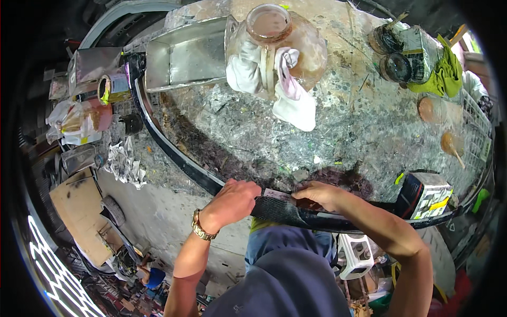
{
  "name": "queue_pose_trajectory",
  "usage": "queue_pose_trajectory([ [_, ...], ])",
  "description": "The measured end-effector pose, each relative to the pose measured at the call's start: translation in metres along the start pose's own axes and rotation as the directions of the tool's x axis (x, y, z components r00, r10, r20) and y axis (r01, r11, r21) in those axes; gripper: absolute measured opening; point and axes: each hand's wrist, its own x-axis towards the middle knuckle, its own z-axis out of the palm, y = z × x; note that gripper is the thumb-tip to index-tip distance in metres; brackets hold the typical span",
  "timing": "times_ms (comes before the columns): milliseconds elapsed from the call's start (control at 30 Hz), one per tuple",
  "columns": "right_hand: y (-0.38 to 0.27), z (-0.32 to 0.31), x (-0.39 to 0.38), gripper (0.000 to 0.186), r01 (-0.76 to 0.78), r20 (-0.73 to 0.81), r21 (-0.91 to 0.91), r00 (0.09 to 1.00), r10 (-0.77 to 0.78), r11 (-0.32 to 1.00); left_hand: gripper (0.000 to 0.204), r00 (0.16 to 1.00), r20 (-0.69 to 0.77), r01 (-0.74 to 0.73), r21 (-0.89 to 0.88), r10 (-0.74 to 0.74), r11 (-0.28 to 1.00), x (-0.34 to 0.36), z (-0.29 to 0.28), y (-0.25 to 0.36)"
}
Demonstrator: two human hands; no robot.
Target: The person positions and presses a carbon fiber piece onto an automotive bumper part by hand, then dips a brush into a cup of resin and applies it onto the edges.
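Observation:
A long black curved car trim piece point(171, 150) lies along the table's near edge, bowing toward my body. Over its middle lies a black woven carbon-fibre sheet point(277, 211). My left hand point(236, 199), with a gold watch point(201, 226) at the wrist, is closed at the sheet's left end; its fingertips are hidden. At the other end my right hand point(320, 195) curls its fingers over the far edge, closed on the sheet. A narrow pale strip point(278, 195) shows between the hands, along the sheet's far side.
On the stained worktable point(237, 127) stand a metal tray point(195, 58) and a large jar point(311, 50) with white gloves point(296, 105) on it. A box point(430, 195) sits by the trim at right. Dark cups point(396, 67) and a green cloth point(446, 68) are farther back.

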Motion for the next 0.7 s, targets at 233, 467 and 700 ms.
queue_pose_trajectory([
  [233, 0.001, -0.002, -0.001, 0.018, 0.015, 0.068, 0.079, 0.997, -0.021, 0.997, 0.013, 1.000, 0.024, -0.001, -0.028, 0.001, 1.000, 0.001, -0.002, -0.001],
  [467, 0.017, -0.012, 0.023, 0.025, 0.026, 0.118, 0.028, 0.993, -0.029, 0.999, 0.010, 1.000, 0.014, -0.008, -0.011, 0.008, 1.000, 0.001, -0.004, 0.003],
  [700, 0.004, -0.005, 0.014, 0.035, -0.001, 0.078, 0.014, 0.997, 0.000, 1.000, 0.008, 1.000, 0.010, -0.012, -0.006, 0.012, 1.000, 0.001, -0.004, 0.003],
])
